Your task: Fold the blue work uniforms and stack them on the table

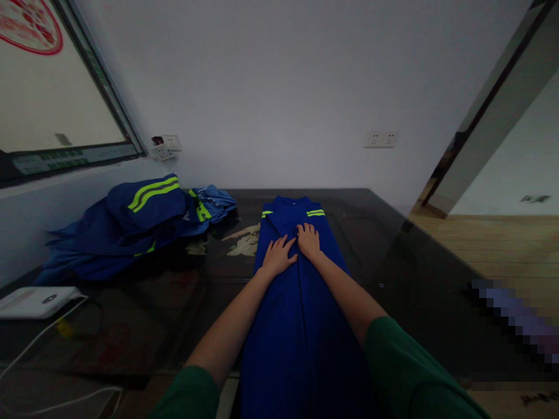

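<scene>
A blue work jacket (283, 308) with yellow-green stripes near its collar lies lengthwise on the dark glossy table (384, 250), its near end reaching down toward me. Its sides are turned inward and meet along a middle seam. My left hand (279, 256) rests flat on the cloth left of that seam, fingers spread. Just right of the seam, my right hand (309, 240) lies on the jacket, its fingers bent at the tips and touching the fabric. Whether those fingertips pinch any cloth is hard to see.
A heap of blue clothing (144, 221) with yellow-green stripes sits at the table's left. Nearer, a white device (39, 302) trails a white cable (41, 334). Wall sockets (381, 139) are behind the table. A pixelated object (519, 317) lies at the right edge.
</scene>
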Action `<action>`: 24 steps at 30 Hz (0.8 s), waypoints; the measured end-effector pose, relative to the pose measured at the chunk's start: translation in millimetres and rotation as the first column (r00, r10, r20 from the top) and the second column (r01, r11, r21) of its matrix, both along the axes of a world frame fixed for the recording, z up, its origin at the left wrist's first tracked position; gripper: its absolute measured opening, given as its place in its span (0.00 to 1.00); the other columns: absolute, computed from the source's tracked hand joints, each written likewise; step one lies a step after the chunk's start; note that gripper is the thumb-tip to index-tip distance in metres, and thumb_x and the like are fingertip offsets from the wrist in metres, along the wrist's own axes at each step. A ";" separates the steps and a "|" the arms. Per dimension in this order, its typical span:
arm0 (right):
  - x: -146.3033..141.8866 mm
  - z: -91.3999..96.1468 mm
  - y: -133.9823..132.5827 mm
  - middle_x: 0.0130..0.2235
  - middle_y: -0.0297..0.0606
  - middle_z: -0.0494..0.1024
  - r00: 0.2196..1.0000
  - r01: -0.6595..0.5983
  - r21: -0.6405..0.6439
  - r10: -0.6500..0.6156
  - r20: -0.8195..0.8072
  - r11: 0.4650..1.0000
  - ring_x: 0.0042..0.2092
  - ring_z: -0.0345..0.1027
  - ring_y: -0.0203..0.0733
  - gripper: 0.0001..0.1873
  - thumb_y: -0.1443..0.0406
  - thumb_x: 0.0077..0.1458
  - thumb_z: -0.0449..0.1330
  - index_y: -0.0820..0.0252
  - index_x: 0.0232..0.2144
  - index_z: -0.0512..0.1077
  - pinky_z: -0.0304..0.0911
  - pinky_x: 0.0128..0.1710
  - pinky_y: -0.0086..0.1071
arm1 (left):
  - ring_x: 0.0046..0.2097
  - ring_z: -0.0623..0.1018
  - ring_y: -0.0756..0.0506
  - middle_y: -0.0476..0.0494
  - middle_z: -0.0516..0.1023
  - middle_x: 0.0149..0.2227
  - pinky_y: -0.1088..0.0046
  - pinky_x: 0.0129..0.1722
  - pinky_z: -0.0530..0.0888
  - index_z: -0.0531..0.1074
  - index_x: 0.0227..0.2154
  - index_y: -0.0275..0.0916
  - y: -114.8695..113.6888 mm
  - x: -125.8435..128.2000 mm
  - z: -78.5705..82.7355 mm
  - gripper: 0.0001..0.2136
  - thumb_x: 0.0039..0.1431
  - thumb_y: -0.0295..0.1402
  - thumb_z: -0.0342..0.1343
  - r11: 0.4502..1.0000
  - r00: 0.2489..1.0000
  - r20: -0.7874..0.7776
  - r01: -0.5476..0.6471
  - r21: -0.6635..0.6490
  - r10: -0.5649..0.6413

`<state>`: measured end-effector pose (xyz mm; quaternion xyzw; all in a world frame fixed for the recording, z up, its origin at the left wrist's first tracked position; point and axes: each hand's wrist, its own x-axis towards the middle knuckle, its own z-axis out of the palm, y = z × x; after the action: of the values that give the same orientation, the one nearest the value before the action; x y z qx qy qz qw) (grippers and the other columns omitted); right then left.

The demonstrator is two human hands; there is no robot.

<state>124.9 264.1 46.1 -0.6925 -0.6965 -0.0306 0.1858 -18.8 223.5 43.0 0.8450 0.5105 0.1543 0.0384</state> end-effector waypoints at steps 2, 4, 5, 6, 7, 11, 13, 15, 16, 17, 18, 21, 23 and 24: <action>-3.5 1.1 -5.7 0.63 0.49 0.58 1.000 0.012 -0.002 -0.012 0.006 1.000 0.62 0.48 0.51 0.23 0.67 0.64 0.42 0.59 0.60 0.58 0.51 0.57 0.47 | 0.65 0.57 0.38 0.40 0.55 0.66 0.52 0.63 0.53 0.54 0.63 0.45 -3.3 1.8 1.5 0.29 0.60 0.44 0.50 1.000 1.000 -0.004 -0.008 0.006 0.008; -6.5 2.7 -12.9 0.64 0.49 0.58 1.000 0.015 -0.017 -0.015 0.010 1.000 0.63 0.49 0.51 0.24 0.68 0.64 0.42 0.59 0.60 0.58 0.51 0.58 0.47 | 0.65 0.58 0.38 0.40 0.56 0.65 0.52 0.63 0.54 0.55 0.63 0.44 -7.1 3.8 3.0 0.28 0.61 0.43 0.50 1.000 1.000 -0.005 -0.013 0.022 0.013; -7.5 3.5 -18.2 0.64 0.49 0.57 1.000 0.010 -0.029 -0.010 0.013 1.000 0.63 0.49 0.52 0.24 0.69 0.64 0.42 0.59 0.60 0.59 0.51 0.58 0.48 | 0.64 0.59 0.38 0.39 0.57 0.65 0.52 0.63 0.54 0.57 0.62 0.44 -9.6 4.5 3.9 0.26 0.61 0.41 0.49 1.000 1.000 -0.006 -0.008 0.029 0.008; -7.8 4.3 -24.9 0.65 0.48 0.56 1.000 -0.005 -0.045 0.005 0.013 0.999 0.64 0.48 0.52 0.24 0.69 0.63 0.43 0.59 0.61 0.59 0.51 0.59 0.49 | 0.64 0.60 0.39 0.39 0.58 0.64 0.53 0.63 0.55 0.59 0.61 0.43 -12.7 4.6 5.1 0.25 0.62 0.40 0.48 0.999 1.000 -0.007 0.002 0.034 -0.002; -6.9 5.2 -33.5 0.66 0.48 0.55 0.999 -0.035 -0.066 0.036 0.011 0.997 0.65 0.47 0.52 0.25 0.69 0.63 0.43 0.59 0.62 0.58 0.50 0.59 0.50 | 0.63 0.61 0.39 0.40 0.60 0.64 0.53 0.63 0.56 0.60 0.60 0.43 -17.0 3.9 6.6 0.23 0.62 0.38 0.48 0.999 1.000 -0.008 0.017 0.035 -0.017; 15.0 12.9 -89.4 0.67 0.48 0.51 0.948 -0.319 -0.148 0.311 -0.071 0.936 0.66 0.45 0.52 0.28 0.69 0.61 0.48 0.59 0.63 0.57 0.49 0.61 0.51 | 0.64 0.61 0.40 0.40 0.61 0.63 0.54 0.62 0.58 0.61 0.59 0.42 -53.6 -15.1 17.8 0.21 0.63 0.33 0.47 0.991 0.991 -0.019 0.130 -0.020 -0.130; 37.5 21.7 -130.6 0.66 0.47 0.53 0.873 -0.485 -0.136 0.467 -0.142 0.864 0.66 0.46 0.49 0.27 0.68 0.58 0.52 0.57 0.61 0.61 0.49 0.62 0.48 | 0.64 0.60 0.41 0.41 0.61 0.63 0.56 0.63 0.58 0.61 0.60 0.43 -85.9 -37.4 27.1 0.22 0.63 0.32 0.48 0.965 0.968 -0.003 0.251 -0.074 -0.252; 65.0 34.0 -177.4 0.65 0.43 0.56 0.802 -0.587 -0.117 0.556 -0.218 0.801 0.65 0.50 0.45 0.26 0.67 0.58 0.53 0.53 0.60 0.62 0.50 0.63 0.46 | 0.64 0.61 0.42 0.44 0.61 0.64 0.57 0.63 0.58 0.60 0.61 0.49 -124.0 -66.6 37.4 0.22 0.64 0.35 0.48 0.899 0.912 0.035 0.409 -0.156 -0.408; 79.5 40.8 -201.5 0.65 0.41 0.58 0.785 -0.606 -0.124 0.566 -0.251 0.785 0.64 0.52 0.44 0.25 0.67 0.59 0.53 0.52 0.59 0.63 0.51 0.63 0.45 | 0.64 0.60 0.42 0.46 0.59 0.65 0.57 0.63 0.58 0.58 0.61 0.52 -143.4 -82.2 42.1 0.22 0.64 0.37 0.49 0.859 0.882 0.057 0.468 -0.206 -0.467; 94.1 47.1 -225.2 0.63 0.40 0.61 0.781 -0.608 -0.134 0.559 -0.278 0.783 0.63 0.55 0.43 0.24 0.66 0.60 0.52 0.52 0.58 0.64 0.52 0.62 0.45 | 0.65 0.59 0.42 0.47 0.57 0.66 0.57 0.63 0.58 0.56 0.62 0.54 -161.9 -97.3 45.8 0.25 0.63 0.40 0.51 0.817 0.856 0.076 0.513 -0.263 -0.512; 108.3 52.3 -247.8 0.60 0.41 0.66 0.784 -0.599 -0.147 0.539 -0.309 0.787 0.61 0.58 0.44 0.22 0.65 0.61 0.51 0.52 0.56 0.66 0.55 0.61 0.44 | 0.66 0.57 0.41 0.47 0.55 0.66 0.55 0.63 0.58 0.53 0.63 0.55 -178.9 -111.3 48.2 0.29 0.61 0.42 0.54 0.778 0.833 0.086 0.544 -0.314 -0.547; 146.3 53.0 -305.4 0.54 0.41 0.74 0.793 -0.573 -0.213 0.470 -0.388 0.792 0.55 0.67 0.43 0.19 0.64 0.63 0.48 0.52 0.54 0.69 0.63 0.56 0.42 | 0.67 0.53 0.37 0.43 0.50 0.68 0.50 0.63 0.56 0.45 0.65 0.54 -215.1 -140.5 44.9 0.40 0.54 0.42 0.61 0.730 0.792 0.031 0.577 -0.366 -0.610; 164.0 37.0 -331.8 0.55 0.40 0.72 0.812 -0.561 -0.197 0.488 -0.321 0.804 0.55 0.67 0.44 0.22 0.65 0.61 0.49 0.50 0.57 0.65 0.66 0.53 0.40 | 0.67 0.52 0.37 0.43 0.47 0.68 0.48 0.63 0.55 0.44 0.65 0.55 -225.2 -147.9 35.1 0.41 0.54 0.34 0.61 0.757 0.780 -0.064 0.581 -0.299 -0.623; 169.4 24.7 -340.6 0.57 0.40 0.70 0.833 -0.541 -0.143 0.504 -0.229 0.829 0.57 0.66 0.44 0.26 0.67 0.60 0.50 0.47 0.60 0.62 0.66 0.53 0.41 | 0.67 0.53 0.38 0.44 0.47 0.68 0.48 0.63 0.55 0.44 0.65 0.57 -226.6 -148.2 29.1 0.40 0.56 0.28 0.59 0.777 0.778 -0.114 0.582 -0.240 -0.618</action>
<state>294.2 -76.4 70.8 -0.4897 -0.8391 0.1557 0.1784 -167.0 -3.1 72.1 0.9665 0.2272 0.0043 0.1190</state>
